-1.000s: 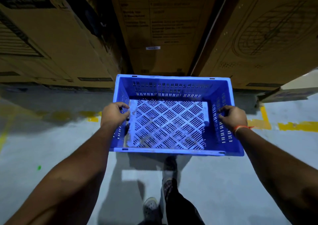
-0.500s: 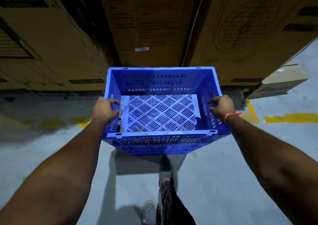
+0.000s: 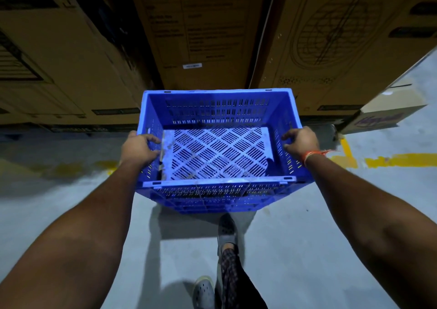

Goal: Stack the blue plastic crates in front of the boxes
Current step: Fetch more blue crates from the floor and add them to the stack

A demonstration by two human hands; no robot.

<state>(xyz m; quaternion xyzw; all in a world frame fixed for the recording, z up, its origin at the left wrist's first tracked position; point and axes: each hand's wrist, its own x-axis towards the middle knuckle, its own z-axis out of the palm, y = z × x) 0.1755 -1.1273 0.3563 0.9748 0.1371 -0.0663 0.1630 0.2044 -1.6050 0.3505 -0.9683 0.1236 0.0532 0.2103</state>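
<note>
There is a single view, from a wide-angle camera on the person's head. It looks forward and steeply down along both outstretched forearms. The blue plastic crate (image 3: 217, 143) sits close at mid-frame, the cardboard boxes (image 3: 208, 32) fill the top, and the concrete floor (image 3: 295, 249) and feet lie below.

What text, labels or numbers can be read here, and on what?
Nothing can be read.
Middle cardboard box: printed table, too blurred.
White sticker on it: too small.
Right box: fan drawing, print blurred.
Small box: purple logo, blurred.
Blue crate: no text seen.
</note>
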